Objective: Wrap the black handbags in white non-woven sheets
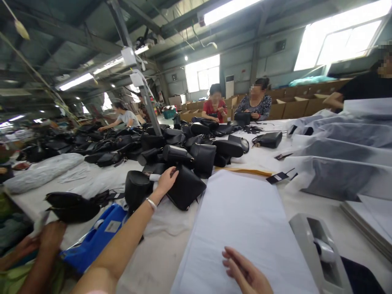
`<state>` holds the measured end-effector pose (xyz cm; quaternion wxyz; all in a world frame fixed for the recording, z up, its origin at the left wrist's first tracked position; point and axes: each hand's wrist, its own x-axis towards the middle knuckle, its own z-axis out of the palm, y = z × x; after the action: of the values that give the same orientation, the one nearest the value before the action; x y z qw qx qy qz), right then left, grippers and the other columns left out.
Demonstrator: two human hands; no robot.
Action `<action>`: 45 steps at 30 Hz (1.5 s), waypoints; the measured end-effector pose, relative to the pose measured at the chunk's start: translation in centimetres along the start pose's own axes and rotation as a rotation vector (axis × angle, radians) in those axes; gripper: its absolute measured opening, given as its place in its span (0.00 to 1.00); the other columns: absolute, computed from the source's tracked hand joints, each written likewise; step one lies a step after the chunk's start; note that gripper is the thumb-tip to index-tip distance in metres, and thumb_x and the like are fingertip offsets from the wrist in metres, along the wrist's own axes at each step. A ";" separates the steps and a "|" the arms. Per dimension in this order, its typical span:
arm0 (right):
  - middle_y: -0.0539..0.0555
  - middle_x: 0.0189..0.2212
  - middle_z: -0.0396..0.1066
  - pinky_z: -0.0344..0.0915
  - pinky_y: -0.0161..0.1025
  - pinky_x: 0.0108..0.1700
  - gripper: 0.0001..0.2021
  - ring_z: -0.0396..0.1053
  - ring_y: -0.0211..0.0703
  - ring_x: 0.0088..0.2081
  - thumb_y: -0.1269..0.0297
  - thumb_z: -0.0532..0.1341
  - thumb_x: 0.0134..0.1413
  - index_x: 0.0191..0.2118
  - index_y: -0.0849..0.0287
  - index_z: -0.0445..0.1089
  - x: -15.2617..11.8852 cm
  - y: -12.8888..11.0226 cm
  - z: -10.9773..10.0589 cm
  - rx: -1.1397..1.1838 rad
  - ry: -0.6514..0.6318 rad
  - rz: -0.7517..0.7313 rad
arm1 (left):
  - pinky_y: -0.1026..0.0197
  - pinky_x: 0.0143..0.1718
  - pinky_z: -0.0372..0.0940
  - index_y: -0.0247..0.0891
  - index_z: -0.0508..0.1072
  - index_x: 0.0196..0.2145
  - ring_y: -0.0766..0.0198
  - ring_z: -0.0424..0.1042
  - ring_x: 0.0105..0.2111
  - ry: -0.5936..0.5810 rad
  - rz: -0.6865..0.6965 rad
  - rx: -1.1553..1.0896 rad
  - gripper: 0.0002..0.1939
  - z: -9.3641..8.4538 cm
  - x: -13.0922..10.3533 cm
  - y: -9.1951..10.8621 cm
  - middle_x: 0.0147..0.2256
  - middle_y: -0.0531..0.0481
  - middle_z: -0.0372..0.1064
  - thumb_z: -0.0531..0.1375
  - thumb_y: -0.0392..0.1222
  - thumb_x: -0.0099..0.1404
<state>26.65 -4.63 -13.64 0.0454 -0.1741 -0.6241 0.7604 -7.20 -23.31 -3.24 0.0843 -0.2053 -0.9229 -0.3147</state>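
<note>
My left hand (166, 181) reaches out over the table, its fingers at the upper left edge of a black handbag (187, 188). The bag is tilted, one corner toward me; the thumb and part of the grip are hard to make out. A rounded black bag (136, 188) stands just left of that hand. Low in the view, my right hand (245, 271) is open and holds nothing, fingers stretched over a stack of white sheets (241, 216).
Many black bags (203, 159) are heaped beyond. A blue tape dispenser (101, 232) lies left, near a co-worker's hands (50, 239). A grey tape dispenser (321, 253) is at right, below bags in translucent wrapping (346, 171). Several people work around the table.
</note>
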 end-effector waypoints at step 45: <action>0.59 0.57 0.68 0.71 0.47 0.52 0.43 0.72 0.52 0.51 0.53 0.69 0.49 0.67 0.53 0.50 4.2 -3.4 7.4 0.283 0.295 -0.117 | 0.42 0.67 0.45 0.41 0.56 0.66 0.48 0.45 0.69 -0.215 0.174 -0.426 0.34 4.9 -18.7 7.6 0.68 0.39 0.47 0.57 0.55 0.67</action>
<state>19.89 -9.57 -10.08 0.2042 -0.2387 -0.5065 0.8030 12.83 -20.99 -8.26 -0.0330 -0.3295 -0.8182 -0.4699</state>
